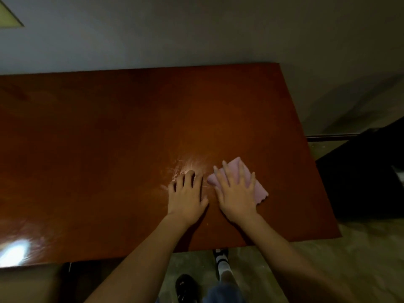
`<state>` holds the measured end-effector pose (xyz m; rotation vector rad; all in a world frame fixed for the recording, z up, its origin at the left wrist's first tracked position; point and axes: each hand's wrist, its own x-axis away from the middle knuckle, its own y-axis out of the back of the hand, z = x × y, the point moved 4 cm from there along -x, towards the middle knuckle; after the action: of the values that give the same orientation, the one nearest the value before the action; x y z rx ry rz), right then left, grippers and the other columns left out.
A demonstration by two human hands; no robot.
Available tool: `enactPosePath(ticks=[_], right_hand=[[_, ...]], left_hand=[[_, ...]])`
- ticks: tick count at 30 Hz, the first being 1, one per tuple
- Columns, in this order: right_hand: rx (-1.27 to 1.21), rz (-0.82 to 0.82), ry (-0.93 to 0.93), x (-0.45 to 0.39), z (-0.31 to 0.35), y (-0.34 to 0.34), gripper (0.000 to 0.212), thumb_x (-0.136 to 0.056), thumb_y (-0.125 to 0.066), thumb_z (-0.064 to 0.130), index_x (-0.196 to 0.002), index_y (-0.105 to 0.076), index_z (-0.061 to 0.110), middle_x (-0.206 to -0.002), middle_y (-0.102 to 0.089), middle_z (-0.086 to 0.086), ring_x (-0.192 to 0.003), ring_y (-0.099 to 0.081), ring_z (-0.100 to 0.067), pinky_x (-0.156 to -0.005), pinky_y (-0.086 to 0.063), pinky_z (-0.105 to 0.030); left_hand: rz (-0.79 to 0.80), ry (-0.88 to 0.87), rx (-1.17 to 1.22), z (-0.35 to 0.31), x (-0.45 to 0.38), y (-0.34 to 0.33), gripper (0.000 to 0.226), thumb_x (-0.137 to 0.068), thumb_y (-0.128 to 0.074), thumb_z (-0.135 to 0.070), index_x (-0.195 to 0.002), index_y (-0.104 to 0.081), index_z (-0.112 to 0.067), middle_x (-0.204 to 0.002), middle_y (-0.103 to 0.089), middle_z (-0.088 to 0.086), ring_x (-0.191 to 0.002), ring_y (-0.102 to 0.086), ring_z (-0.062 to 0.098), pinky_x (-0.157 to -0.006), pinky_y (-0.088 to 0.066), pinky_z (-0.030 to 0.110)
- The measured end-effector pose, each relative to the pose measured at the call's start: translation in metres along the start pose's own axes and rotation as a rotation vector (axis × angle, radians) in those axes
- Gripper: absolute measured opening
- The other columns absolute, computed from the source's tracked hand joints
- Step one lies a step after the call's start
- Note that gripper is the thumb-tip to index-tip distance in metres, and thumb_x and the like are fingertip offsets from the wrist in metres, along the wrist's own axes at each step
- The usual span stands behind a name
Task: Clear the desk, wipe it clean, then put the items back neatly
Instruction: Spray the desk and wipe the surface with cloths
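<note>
The wall (196, 29) is the biggest thing in view, grey and plain, running behind the far edge of the desk. In its upper left corner, far from the desk, a pale green triangle (8, 16) cuts in; what it belongs to cannot be told.

The desk (98, 149) is a glossy red-brown slab that fills the middle of the view, its far edge against the wall and its right end cut off square. A bright glare (15, 252) sits on its near left corner.

The floor (360, 248) shows past the desk's near edge and right end, dull and greyish. A dark shape (360, 176) stands on it just off the desk's right end; it is too dim to name.

Below the desk's near edge two feet show, a black shoe (185, 287) and a white sock (223, 267) in a dark strap.

The right hand (236, 193) lies on the desk toward its right end, near the front edge, fingers straight and spread, palm pressing down on the cloth.

The left hand (187, 195) rests flat on the bare desk just beside the right hand, fingers spread, holding nothing.

The cloth (251, 178) is pink and folded, flat on the desk under the right hand, its corners sticking out beyond the fingers and wrist.

Whitish smears (183, 167) mark the desk just past the left fingertips.
</note>
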<state>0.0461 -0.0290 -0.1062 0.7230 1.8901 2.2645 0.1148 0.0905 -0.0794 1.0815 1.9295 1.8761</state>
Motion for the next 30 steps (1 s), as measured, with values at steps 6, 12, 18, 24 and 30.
enactPosePath(ticks=[6,12,18,24,30], right_hand=[[0.0,0.062,-0.058,0.023,-0.061,-0.003,0.054,-0.099,-0.008,0.049,-0.145,-0.03,0.03,-0.151,-0.036,-0.001,-0.138,-0.029,-0.033,-0.101,-0.029,-0.066],[-0.084,-0.039,-0.294,-0.055,-0.092,0.036,0.054,-0.101,-0.013,0.046,-0.152,-0.002,0.032,-0.16,0.004,0.002,-0.145,0.012,-0.032,-0.113,-0.003,-0.062],[-0.069,0.001,-0.129,-0.116,-0.044,0.046,0.057,-0.098,-0.006,0.048,-0.152,-0.002,0.031,-0.16,0.005,0.001,-0.144,0.016,-0.035,-0.109,0.005,-0.063],[0.066,0.062,0.201,-0.091,-0.039,0.03,0.051,-0.094,-0.026,0.044,-0.142,-0.034,0.027,-0.152,-0.032,-0.002,-0.139,-0.024,-0.04,-0.104,-0.022,-0.068],[0.111,0.102,0.084,-0.111,-0.11,0.044,0.057,-0.099,-0.005,0.048,-0.145,-0.031,0.028,-0.153,-0.031,-0.001,-0.14,-0.023,-0.038,-0.1,-0.031,-0.067]], left_hand=[[0.011,0.006,0.007,-0.008,-0.013,0.006,0.062,-0.096,-0.034,-0.047,-0.149,-0.013,-0.023,-0.154,-0.015,0.003,-0.14,-0.016,0.024,-0.111,-0.019,0.042],[0.018,0.039,0.049,-0.002,-0.029,0.014,0.059,-0.096,-0.033,-0.046,-0.149,-0.014,-0.027,-0.154,-0.013,-0.001,-0.141,-0.013,0.02,-0.112,-0.015,0.04],[0.026,0.204,0.11,0.006,-0.077,0.034,0.065,-0.095,-0.038,-0.046,-0.15,-0.011,-0.025,-0.154,-0.013,0.003,-0.141,-0.013,0.024,-0.111,-0.018,0.043],[0.063,0.234,0.08,0.001,-0.112,0.042,0.067,-0.095,-0.038,-0.05,-0.15,-0.009,-0.024,-0.155,-0.011,0.005,-0.141,-0.013,0.027,-0.112,-0.021,0.048],[0.057,0.21,0.103,-0.004,-0.131,0.051,0.067,-0.094,-0.038,-0.048,-0.15,-0.009,-0.025,-0.155,-0.01,0.003,-0.142,-0.009,0.026,-0.114,-0.016,0.047]])
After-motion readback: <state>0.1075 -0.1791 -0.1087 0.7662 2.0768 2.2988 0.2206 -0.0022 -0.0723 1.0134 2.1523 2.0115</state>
